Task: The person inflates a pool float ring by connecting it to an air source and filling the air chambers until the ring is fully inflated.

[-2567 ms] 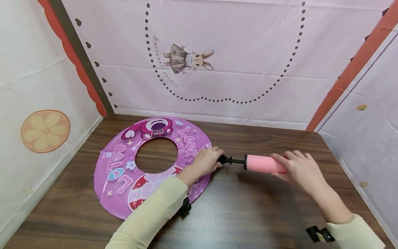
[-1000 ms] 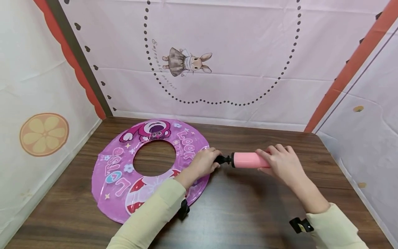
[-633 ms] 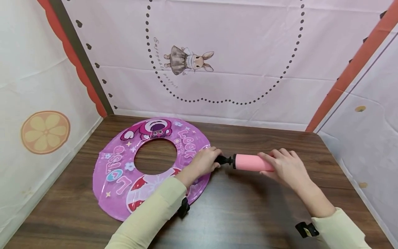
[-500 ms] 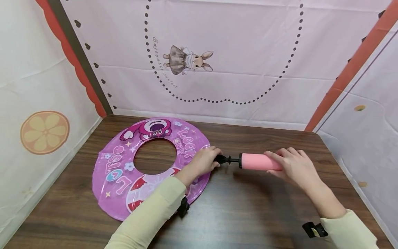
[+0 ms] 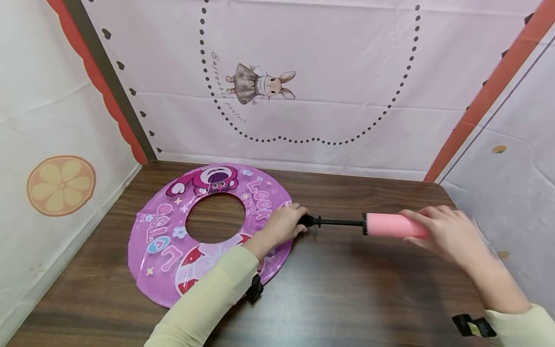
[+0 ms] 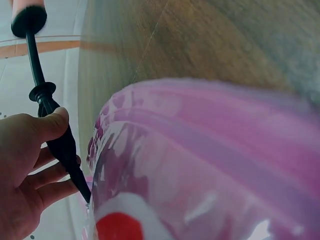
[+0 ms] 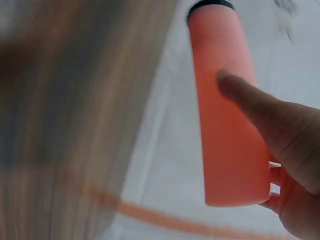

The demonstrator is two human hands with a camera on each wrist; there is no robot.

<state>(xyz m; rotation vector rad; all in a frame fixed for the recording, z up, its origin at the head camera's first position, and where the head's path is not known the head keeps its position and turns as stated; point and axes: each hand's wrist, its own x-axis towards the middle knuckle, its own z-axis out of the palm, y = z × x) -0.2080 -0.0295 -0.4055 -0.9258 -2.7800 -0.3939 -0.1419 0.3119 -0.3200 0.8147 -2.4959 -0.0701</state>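
Head view: pink-and-black plastic hand pump [image 5: 388, 225] stretched between both hands over the brown wood-grain desk [image 5: 325, 299], right of a purple printed ring of shiny plastic [image 5: 160, 226]. Left hand [image 5: 284, 224] grips the pump's black tapered end piece [image 5: 310, 221], right beside the ring's right edge. Right hand [image 5: 451, 236] grips the pink barrel near its far right end. Thin black rod [image 5: 342, 222] exposed between end piece and barrel, those two well apart.

Ring lies on the left half of the desk, desk surface visible through its round hole. Prints: pink bear, lettering, flowers, small stars. Left forearm crosses its near right part.

Left wrist view: thumb on one side of the end piece, fingers on the other; narrow tip points down to the ring, cannot tell if seated in it. Right wrist view: thumb on the barrel, fingers behind it and mostly hidden; black collar at the barrel's other end; desk blurred.

Pale yellow sleeves [image 5: 208, 296] on both arms, black strap piece [image 5: 474, 326] at each wrist. Behind: pale pink cloth backdrop [image 5: 329, 62], sideways rabbit print [image 5: 260, 84]; orange-slice print [image 5: 61, 185] on white cloth at left.
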